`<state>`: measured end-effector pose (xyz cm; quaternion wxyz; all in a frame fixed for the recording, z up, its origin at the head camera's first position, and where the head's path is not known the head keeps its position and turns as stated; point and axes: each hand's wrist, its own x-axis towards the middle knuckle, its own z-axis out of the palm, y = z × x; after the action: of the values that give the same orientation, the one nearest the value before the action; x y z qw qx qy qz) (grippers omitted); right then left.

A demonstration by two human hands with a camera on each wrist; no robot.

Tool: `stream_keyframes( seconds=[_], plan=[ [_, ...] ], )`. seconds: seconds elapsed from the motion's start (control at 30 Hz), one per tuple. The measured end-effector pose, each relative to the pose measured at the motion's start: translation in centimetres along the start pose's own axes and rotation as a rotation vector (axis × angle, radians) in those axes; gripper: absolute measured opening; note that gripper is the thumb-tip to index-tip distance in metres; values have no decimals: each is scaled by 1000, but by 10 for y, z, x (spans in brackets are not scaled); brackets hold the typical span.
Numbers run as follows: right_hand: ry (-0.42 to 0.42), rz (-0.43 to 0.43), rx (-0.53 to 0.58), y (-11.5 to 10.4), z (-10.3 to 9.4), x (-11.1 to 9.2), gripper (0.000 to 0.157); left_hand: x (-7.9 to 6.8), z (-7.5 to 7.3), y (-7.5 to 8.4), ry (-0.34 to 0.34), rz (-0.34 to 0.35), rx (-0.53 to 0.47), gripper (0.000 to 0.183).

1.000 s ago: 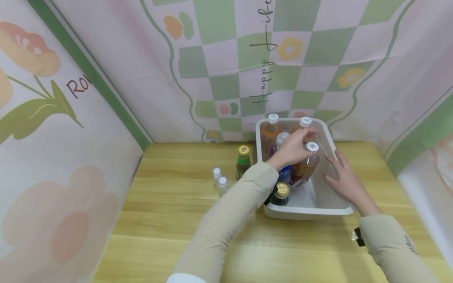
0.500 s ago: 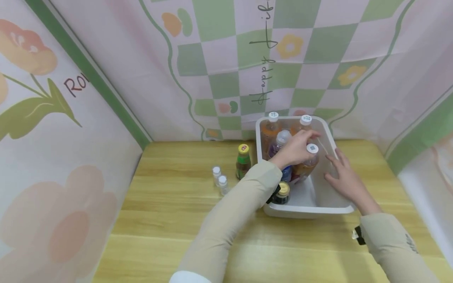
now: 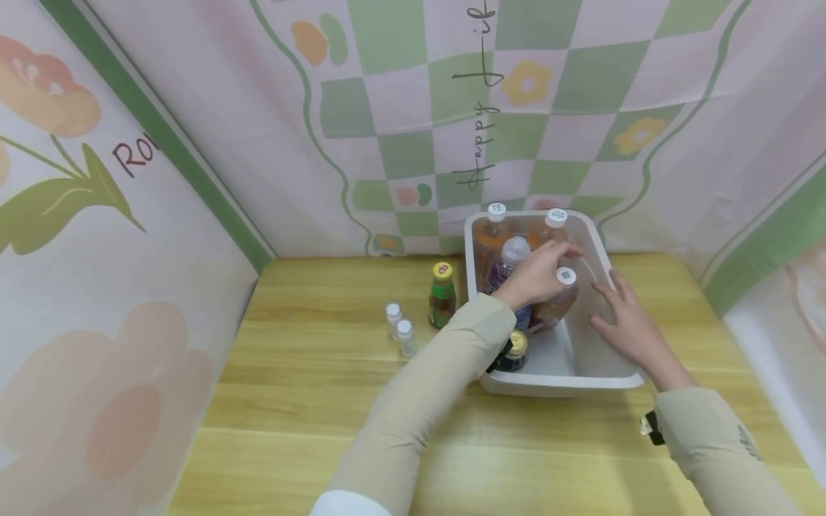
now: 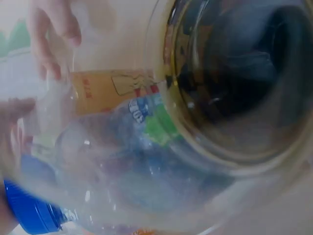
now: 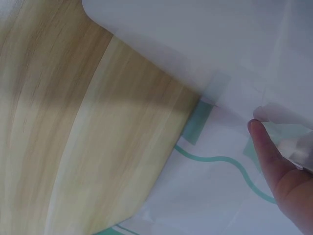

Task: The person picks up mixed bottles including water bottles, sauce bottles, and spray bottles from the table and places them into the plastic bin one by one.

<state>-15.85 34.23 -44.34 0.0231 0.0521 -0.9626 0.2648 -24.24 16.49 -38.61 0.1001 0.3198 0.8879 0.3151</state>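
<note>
My left hand (image 3: 537, 272) reaches over the grey-white bin (image 3: 555, 382), fingers bent among the bottles. Its thumb lies right beside the white cap of an amber-brown drink bottle (image 3: 553, 309) tilted in the bin. A thin whitish curved line (image 3: 589, 269) runs from its fingertips towards my right hand (image 3: 629, 331); what the left fingers hold cannot be made out. The right hand straddles the bin's right rim, thumb and a fingertip inside, another finger (image 5: 268, 152) outside. In the left wrist view a blue-capped clear bottle (image 4: 112, 166) lies close to a dark jar (image 4: 244, 73).
Two orange drink bottles (image 3: 492, 231) (image 3: 553, 231) and a purple bottle (image 3: 514, 252) stand in the bin, with a yellow-lidded dark jar (image 3: 515, 353). A green-labelled bottle (image 3: 442, 294) and two small white-capped vials (image 3: 393, 315) (image 3: 405, 335) stand left of it. Curtains (image 3: 400, 107) hang behind.
My left hand has shifted slightly right and down. The white-capped amber bottle's top has moved a little towards me. My right hand stays at the rim; the view has tilted slightly.
</note>
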Motion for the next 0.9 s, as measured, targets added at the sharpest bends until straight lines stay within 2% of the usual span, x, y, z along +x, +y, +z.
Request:
stream_keyframes(
  seconds=[0.33, 0.53, 0.9],
  plan=[
    [6, -4, 11, 1, 0, 0, 59, -1, 4, -2, 34, -20, 118, 50],
    [7, -9, 10, 0, 1, 0, 59, -1, 6, -1, 35, -57, 179, 55],
    [-11, 15, 10, 0, 1, 0, 59, -3, 6, 2, 18, -109, 195, 55]
  ],
)
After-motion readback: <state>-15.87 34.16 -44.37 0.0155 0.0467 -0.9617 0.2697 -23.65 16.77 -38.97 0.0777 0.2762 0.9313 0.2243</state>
